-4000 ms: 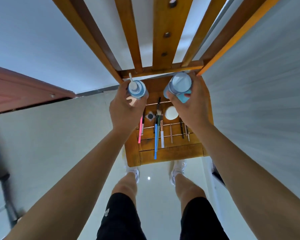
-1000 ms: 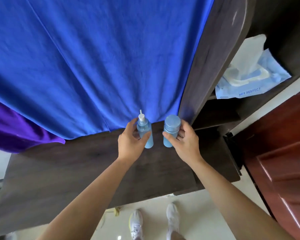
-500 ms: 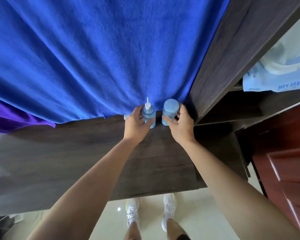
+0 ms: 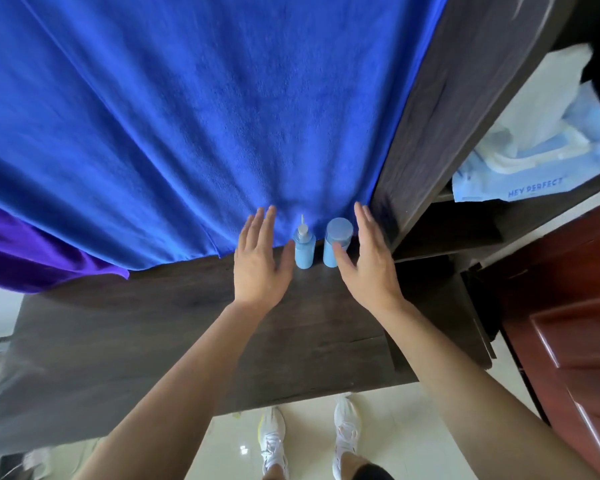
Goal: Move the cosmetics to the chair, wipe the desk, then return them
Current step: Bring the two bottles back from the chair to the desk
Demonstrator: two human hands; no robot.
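Two light-blue cosmetics stand upright side by side at the back of the dark wooden desk (image 4: 174,334), against a hanging blue cloth. The left one is a pump bottle (image 4: 304,250) with a white nozzle. The right one is a capped bottle (image 4: 336,242) with a round blue lid. My left hand (image 4: 258,259) hovers just left of the pump bottle, fingers straight, holding nothing. My right hand (image 4: 369,263) is spread just right of the capped bottle, its thumb in front of the bottle's base, gripping nothing.
A large blue cloth (image 4: 194,109) hangs behind the desk, with a purple cloth (image 4: 32,258) at its left. A dark side panel (image 4: 440,109) rises on the right; a shelf beyond it holds a tissue pack (image 4: 534,171). A red-brown door (image 4: 575,334) stands at right.
Both bottles came from the wooden chair to the back of the desk. Half a second ago both hands still gripped them; now the fingers have opened and the bottles stand alone.
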